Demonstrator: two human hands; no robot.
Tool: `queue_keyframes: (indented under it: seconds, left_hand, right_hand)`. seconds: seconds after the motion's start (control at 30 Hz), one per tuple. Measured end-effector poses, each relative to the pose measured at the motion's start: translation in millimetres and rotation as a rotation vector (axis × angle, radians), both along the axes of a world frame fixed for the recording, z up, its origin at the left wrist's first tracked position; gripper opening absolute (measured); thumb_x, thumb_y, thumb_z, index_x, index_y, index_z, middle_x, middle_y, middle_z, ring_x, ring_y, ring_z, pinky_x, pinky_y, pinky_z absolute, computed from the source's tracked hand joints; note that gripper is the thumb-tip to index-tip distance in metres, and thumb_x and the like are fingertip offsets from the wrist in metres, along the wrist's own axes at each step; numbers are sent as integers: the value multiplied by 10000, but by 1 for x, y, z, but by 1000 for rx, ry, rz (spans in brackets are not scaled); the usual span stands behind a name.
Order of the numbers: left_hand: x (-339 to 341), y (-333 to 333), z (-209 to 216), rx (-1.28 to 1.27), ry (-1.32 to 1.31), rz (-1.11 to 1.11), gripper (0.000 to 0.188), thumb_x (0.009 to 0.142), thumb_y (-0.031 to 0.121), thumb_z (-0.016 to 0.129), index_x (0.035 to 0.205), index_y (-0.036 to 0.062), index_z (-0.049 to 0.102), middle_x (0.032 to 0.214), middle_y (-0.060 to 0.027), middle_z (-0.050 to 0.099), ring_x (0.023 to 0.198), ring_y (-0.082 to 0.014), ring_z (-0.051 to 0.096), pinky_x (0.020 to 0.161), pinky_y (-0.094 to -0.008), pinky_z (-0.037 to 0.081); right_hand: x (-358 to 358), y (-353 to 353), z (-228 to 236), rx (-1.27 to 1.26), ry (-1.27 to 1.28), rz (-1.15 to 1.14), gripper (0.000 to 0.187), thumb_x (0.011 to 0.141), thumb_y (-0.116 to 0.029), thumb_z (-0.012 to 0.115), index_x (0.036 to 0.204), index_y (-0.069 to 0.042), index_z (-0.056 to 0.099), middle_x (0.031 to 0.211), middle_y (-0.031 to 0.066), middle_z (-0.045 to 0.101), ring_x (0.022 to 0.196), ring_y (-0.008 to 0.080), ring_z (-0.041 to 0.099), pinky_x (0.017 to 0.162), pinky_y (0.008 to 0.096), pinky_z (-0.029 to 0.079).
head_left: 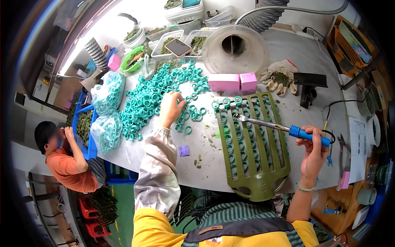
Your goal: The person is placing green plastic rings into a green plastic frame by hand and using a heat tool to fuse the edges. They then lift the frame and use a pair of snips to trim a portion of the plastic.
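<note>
While the right-hand grip (313,144) is closed round the blue handle of a corded, iron-like tool (271,125), its metal tip points left over the upper part of a green slotted rack (262,182); can't tell if the tip touches. Rack lies on the grey worktop (201,175), front end at the near edge; rows of teal rings show in its slots, a few at its top edge.

Left-hand grip (172,108) is at the right side of a big heap of loose teal rings (142,103), fingers bent; can't tell whether it pinches one. Small scatter of rings just right of it.

Two clear bags (108,92) of rings left of the heap. Above the rack: two pink blocks (224,82), end to end. Further right, soiled glove (279,77), black stand (307,85). Purple square (184,150) between left forearm and rack. Phone (178,47) on tubs at the back. Pliers (342,154) far right. Co-worker in orange (72,168) at left, hands raised.
</note>
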State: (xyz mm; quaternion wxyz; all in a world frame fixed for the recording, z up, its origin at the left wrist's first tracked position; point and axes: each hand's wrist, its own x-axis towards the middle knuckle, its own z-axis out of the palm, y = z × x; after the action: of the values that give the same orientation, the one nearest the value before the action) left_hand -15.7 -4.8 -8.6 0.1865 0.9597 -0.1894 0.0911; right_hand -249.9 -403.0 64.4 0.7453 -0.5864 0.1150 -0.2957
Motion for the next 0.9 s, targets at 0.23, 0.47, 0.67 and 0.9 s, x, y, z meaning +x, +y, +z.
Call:
queue_keyframes:
  seconds: [0.23,0.47,0.67,0.9]
  left_hand:
    - [-14,-14,19,-266,4,120,230,810,62,707,1023,52,620,899,-100,679,770,-247,680,673,-357,532]
    - [-49,-129,62,-571,227,-378,250,875,59,688,1123,35,669,1073,-93,634,896,-191,671,763,-284,560]
    - [-50,-184,52,-292,-29,-459,276,828,104,711,1095,40,685,1032,-129,690,1006,-341,609,889,-398,482]
    - [-40,-199,38,-207,-52,-488,255,800,82,720,1050,32,711,1051,-134,697,996,-323,626,894,-388,496]
  right_hand:
    - [-4,-2,2,-13,12,-25,247,981,-177,549,910,29,664,933,127,689,632,155,664,598,269,560]
    - [-6,-19,-2,-60,5,-114,244,980,-184,561,920,28,666,929,121,695,653,160,673,604,275,560]
    - [5,-22,-15,-54,-18,-101,249,991,-192,555,942,31,654,925,102,699,665,157,676,628,295,572]
    - [16,-19,-24,-26,-27,-89,245,994,-183,549,935,34,647,931,100,688,672,151,681,624,284,568]
